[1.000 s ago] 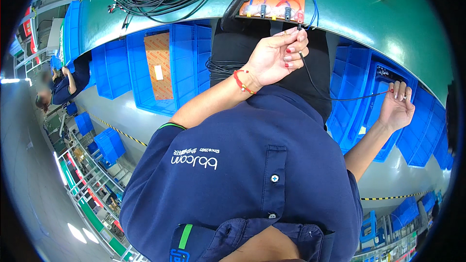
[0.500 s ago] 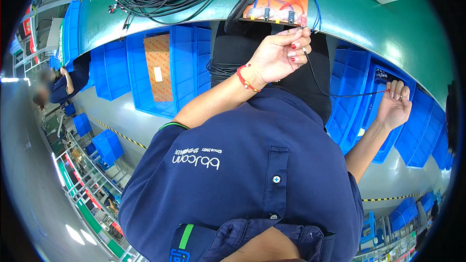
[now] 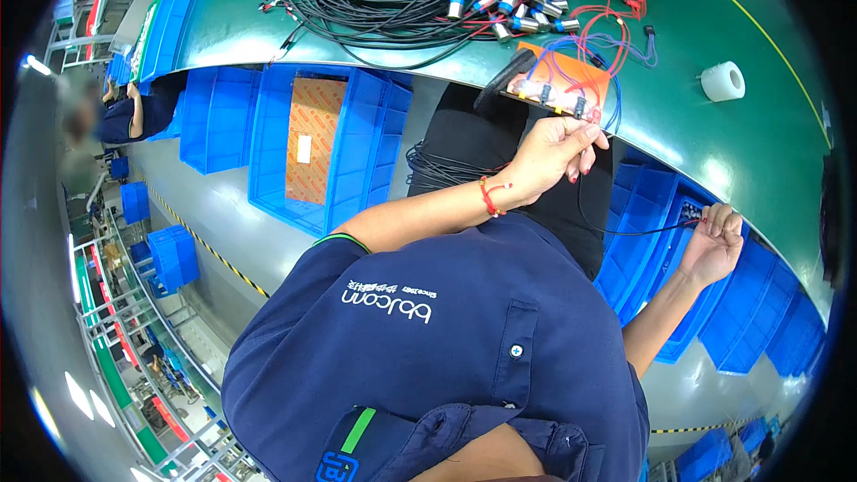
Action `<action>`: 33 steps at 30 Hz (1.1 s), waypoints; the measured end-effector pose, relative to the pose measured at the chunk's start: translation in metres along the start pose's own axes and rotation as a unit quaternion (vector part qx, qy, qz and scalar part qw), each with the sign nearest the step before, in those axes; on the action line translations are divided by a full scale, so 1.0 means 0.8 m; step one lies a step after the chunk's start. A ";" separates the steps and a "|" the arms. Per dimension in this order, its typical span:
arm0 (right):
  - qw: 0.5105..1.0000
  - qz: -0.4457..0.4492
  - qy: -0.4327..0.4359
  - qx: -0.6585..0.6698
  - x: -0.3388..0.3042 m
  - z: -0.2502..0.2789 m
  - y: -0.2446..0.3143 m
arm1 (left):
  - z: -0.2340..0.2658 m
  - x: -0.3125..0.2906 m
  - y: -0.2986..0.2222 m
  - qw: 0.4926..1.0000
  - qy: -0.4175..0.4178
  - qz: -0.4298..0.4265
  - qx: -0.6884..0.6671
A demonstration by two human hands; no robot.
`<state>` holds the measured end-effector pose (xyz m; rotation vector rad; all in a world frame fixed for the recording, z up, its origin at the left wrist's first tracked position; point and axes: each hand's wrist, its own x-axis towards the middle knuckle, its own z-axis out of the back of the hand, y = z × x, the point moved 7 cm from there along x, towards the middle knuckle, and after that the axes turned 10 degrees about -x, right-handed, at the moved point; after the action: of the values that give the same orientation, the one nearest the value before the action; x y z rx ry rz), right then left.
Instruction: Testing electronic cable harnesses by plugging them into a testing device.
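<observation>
By the look of it I'm standing in a factory workshop — electrical assembly, I'd say. The green counter carries black cables heaped together, metal connectors, and an orange board strung with wires. Blue plastic crates stand along its near side, yellow-and-black tape runs across the grey floor, and metal racks fill the far left — another person in dark clothing is over there, near a blue bin

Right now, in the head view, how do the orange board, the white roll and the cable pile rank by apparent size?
1. Cable pile
2. Orange board
3. White roll
</observation>
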<state>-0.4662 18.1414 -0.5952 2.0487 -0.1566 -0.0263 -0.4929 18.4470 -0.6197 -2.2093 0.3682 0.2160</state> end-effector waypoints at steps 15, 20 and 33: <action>0.976 -0.062 0.207 -0.004 0.033 -0.223 0.003 | 0.082 -0.123 -0.206 0.976 -0.003 -0.171 0.136; 0.916 -0.082 0.377 0.107 0.055 -0.379 -0.038 | 0.246 -0.160 -0.409 0.883 -0.188 -0.421 0.085; 0.923 0.017 0.331 -0.194 0.112 -0.515 -0.152 | 0.171 -0.128 -0.172 0.917 0.007 -0.017 0.399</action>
<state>-0.3300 18.5491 -0.5069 1.5580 0.2217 0.6064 -0.5469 18.6543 -0.5733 -1.4058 0.3447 0.0154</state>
